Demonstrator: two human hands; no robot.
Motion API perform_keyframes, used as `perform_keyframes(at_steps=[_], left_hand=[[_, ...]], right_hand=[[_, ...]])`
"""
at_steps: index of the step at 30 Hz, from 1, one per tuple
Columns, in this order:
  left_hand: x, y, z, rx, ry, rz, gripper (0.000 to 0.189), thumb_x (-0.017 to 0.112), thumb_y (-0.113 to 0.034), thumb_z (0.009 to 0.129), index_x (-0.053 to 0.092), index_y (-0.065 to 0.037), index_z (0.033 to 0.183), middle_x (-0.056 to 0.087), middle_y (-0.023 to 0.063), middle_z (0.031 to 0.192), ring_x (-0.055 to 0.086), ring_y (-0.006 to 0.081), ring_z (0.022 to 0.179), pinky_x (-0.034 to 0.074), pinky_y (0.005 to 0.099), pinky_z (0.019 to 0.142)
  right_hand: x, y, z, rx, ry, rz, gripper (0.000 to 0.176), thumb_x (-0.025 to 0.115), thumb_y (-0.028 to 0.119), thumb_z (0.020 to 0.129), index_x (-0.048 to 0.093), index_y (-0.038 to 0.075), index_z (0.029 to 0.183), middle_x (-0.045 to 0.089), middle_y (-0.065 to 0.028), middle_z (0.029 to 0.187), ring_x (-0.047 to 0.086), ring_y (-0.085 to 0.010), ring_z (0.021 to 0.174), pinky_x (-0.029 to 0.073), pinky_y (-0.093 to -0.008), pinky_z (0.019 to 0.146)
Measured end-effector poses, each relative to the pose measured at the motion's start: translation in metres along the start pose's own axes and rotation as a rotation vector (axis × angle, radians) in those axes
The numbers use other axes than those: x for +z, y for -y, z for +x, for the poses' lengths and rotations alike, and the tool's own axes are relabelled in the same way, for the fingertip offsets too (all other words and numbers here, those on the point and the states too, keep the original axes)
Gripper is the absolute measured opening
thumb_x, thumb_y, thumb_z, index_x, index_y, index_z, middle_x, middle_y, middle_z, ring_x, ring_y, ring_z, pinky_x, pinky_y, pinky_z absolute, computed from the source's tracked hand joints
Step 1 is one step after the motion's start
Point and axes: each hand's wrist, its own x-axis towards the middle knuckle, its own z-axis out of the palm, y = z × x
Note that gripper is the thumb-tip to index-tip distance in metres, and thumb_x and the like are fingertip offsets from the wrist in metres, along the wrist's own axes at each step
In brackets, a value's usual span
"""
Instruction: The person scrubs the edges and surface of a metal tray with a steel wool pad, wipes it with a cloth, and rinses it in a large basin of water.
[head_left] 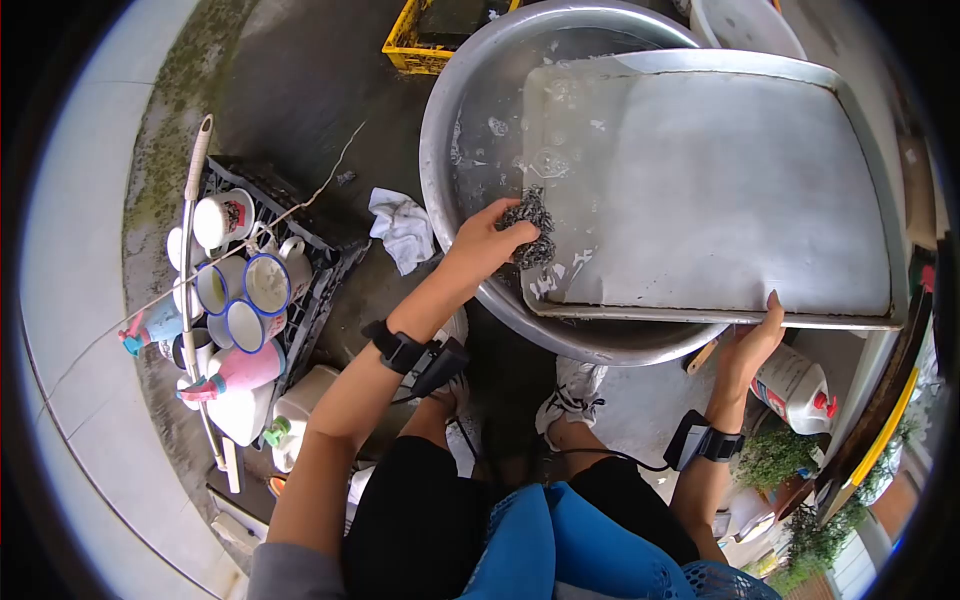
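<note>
A large metal baking tray point(740, 190) lies tilted across a round metal basin point(437, 130), its left part under soapy water point(495, 90). My left hand point(490, 240) is closed around a dark, curly metal scouring pad point(532, 228) at the tray's submerged left edge. At the tray's near right rim, my right hand point(758, 338) grips the edge, thumb on top and the other fingers hidden below. Foam patches float around the tray's left side.
A white cloth point(402, 230) lies on the ground left of the basin. Further left, a black crate point(335, 255) holds enamel mugs point(268, 283) and spray bottles. A yellow crate point(410, 52) stands behind; a white pump bottle point(795, 390) stands at right.
</note>
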Motion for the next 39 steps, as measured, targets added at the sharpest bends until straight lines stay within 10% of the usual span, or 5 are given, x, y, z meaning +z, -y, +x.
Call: perform_keyframes(at_steps=[12,19,23,33,39], left_hand=[[0.066,0.021,0.042,-0.204,0.208,-0.34,0.035,0.066,-0.028,0.085,0.06,-0.005,0.112,0.064,0.0027,0.102,0.062,0.0131,0.094,0.05,0.032,0.086],[0.106,0.014,0.04,-0.197,0.4,-0.465,0.035,0.065,-0.027,0.089,0.059,-0.006,0.116,0.063,0.0033,0.106,0.061,0.0121,0.096,0.049,0.0317,0.087],[0.12,0.008,0.048,-0.185,0.424,-0.513,0.035,0.066,-0.027,0.088,0.059,-0.005,0.114,0.063,0.004,0.105,0.061,0.0126,0.096,0.049,0.0324,0.085],[0.11,-0.023,0.03,-0.083,0.417,-0.591,0.04,0.067,-0.028,0.086,0.056,-0.003,0.115,0.061,0.0056,0.107,0.06,0.0134,0.096,0.05,0.0316,0.085],[0.065,-0.027,0.005,-0.013,0.218,-0.506,0.037,0.067,-0.03,0.085,0.059,-0.002,0.108,0.063,0.0059,0.097,0.062,0.0122,0.084,0.052,0.0277,0.076]], right_hand=[[0.034,0.099,-0.061,-0.46,-0.116,-0.208,0.063,0.065,0.034,0.086,0.045,-0.001,0.135,0.052,-0.0152,0.126,0.052,-0.0248,0.114,0.044,-0.04,0.097],[0.04,0.135,-0.074,-0.666,-0.33,-0.202,0.053,0.063,0.035,0.087,0.056,-0.006,0.12,0.057,-0.0187,0.116,0.059,-0.0255,0.101,0.052,-0.0382,0.082],[-0.028,0.129,-0.04,-1.53,-0.376,-1.11,0.037,0.056,0.017,0.095,0.058,-0.001,0.127,0.062,-0.0185,0.125,0.062,-0.0309,0.109,0.053,-0.0392,0.088],[-0.028,0.153,-0.048,-1.65,-0.627,-1.304,0.043,0.069,0.03,0.085,0.064,0.007,0.121,0.068,-0.0054,0.119,0.066,-0.027,0.102,0.049,-0.0389,0.086],[-0.001,0.149,-0.047,-1.283,-0.538,-1.152,0.041,0.065,0.021,0.088,0.061,0.005,0.125,0.064,-0.0131,0.115,0.062,-0.028,0.104,0.051,-0.0389,0.088]])
